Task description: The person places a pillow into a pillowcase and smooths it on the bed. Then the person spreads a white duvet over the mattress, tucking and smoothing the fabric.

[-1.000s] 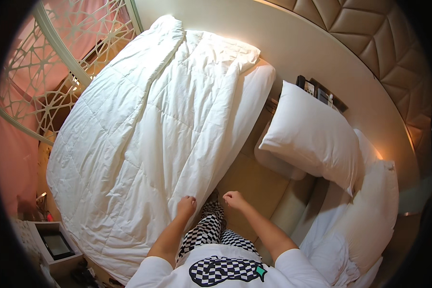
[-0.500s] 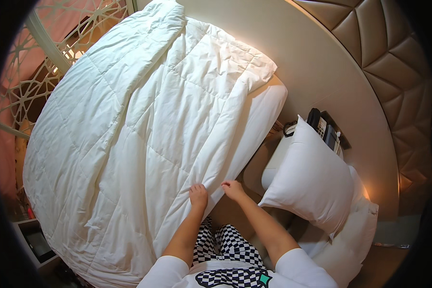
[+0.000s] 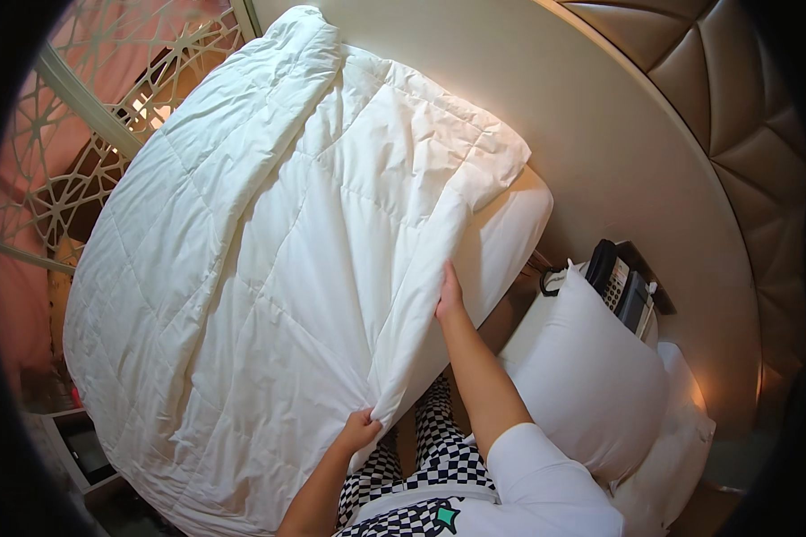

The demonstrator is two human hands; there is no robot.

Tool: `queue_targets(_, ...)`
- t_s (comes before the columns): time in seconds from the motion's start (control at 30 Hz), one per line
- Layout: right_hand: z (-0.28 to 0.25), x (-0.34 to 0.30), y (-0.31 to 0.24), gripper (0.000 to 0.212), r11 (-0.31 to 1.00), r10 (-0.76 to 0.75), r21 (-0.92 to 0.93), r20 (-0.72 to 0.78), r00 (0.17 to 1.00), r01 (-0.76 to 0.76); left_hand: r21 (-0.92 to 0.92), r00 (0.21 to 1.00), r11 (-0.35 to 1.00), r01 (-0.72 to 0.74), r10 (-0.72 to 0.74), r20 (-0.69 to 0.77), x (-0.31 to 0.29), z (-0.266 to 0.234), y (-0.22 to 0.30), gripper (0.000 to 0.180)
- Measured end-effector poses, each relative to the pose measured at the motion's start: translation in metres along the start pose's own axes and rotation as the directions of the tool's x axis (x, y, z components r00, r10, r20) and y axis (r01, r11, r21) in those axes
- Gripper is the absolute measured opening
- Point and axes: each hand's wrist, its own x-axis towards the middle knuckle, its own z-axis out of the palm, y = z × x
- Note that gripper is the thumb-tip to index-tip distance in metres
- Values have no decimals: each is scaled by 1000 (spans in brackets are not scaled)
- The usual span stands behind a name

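Observation:
A white quilted duvet (image 3: 331, 259) lies over the bed, with long folds and a rolled edge on its right side. My left hand (image 3: 360, 430) is closed on that edge near my legs, and creases fan out from the grip. Farther up the same edge is my right hand (image 3: 450, 292), thumb along the fold and its other fingers mostly hidden at the cloth. Beside my right forearm, a strip of white fitted sheet (image 3: 510, 225) shows on the mattress below the duvet.
A white pillow (image 3: 591, 376) leans to my right against a bedside stand carrying a telephone (image 3: 616, 285). Another white pillow (image 3: 676, 447) lies behind it. A curved beige headboard (image 3: 618, 161) rims the far right. A lattice screen (image 3: 90, 107) and a dark-topped box (image 3: 81, 447) stand left.
My right hand has moved up along the duvet's edge, away from me. My left hand has come nearer my body and pulls the edge into creases. The view has shifted slightly.

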Motion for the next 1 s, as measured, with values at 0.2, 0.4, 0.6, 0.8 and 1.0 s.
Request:
queue_targets(0.2, 1, 82, -93, 38, 988, -142, -4, -368, 919, 152, 20, 998, 1000, 9, -8, -69, 1, 15, 34, 22)
queue_targets(0.4, -13, -33, -205, 51, 800, -576, -326, -184, 796, 504, 112, 968, 974, 198, -213, 135, 19, 74, 38, 29)
queue_targets(0.6, -144, -26, -176, 42, 754, -384, -657, -444, 809, -2, 800, 938, 598, 47, -302, 171, 59, 98, 51, 33)
queue_targets(0.8, -158, 72, -197, 58, 552, -564, -833, -348, 749, 29, 657, 995, 750, -83, 97, 14, 113, 105, 89, 41)
queue_targets(1.0, -168, 162, -239, 61, 754, -534, -611, -356, 767, 242, 732, 928, 650, -205, 367, -65, 164, 125, 134, 49)
